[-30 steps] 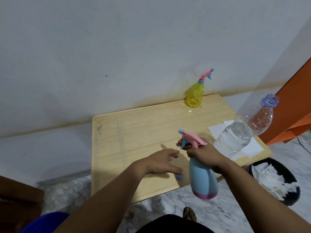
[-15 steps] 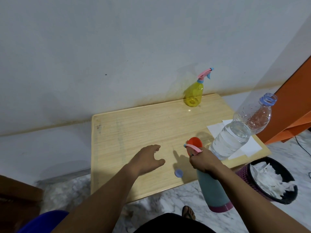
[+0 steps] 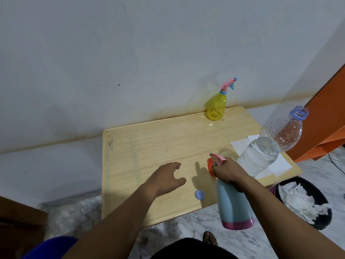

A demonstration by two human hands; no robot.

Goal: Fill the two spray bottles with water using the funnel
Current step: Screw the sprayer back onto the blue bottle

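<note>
Since the frame a second back, the blue spray bottle has dropped lower at lower right, off the near edge of the table, and an orange funnel now shows behind its pink trigger head; the left hand has pulled back from the small blue cap and hovers above the wood at centre. Right hand grips the blue bottle at the neck, fingers curled round it below the trigger. Left hand holds nothing, fingers loosely spread, clear of the table. Funnel lies just beyond the right hand; whether it touches the bottle, cannot tell. Yellow spray bottle stands upright at upper right of the table against the wall, trigger head on. Clear water bottle, uncapped, about half full, stands at right on white paper. Progress, judged: early. Both sprayer heads appear still fitted, funnel not seated in any neck, no pouring begun; the water level in either spray bottle cannot be read. Left to do: unscrew, seat funnel, pour, twice. Count: spray bottles 2, funnel 1, water bottle 1, loose cap 1, waste bin 1 at lower right.
</note>
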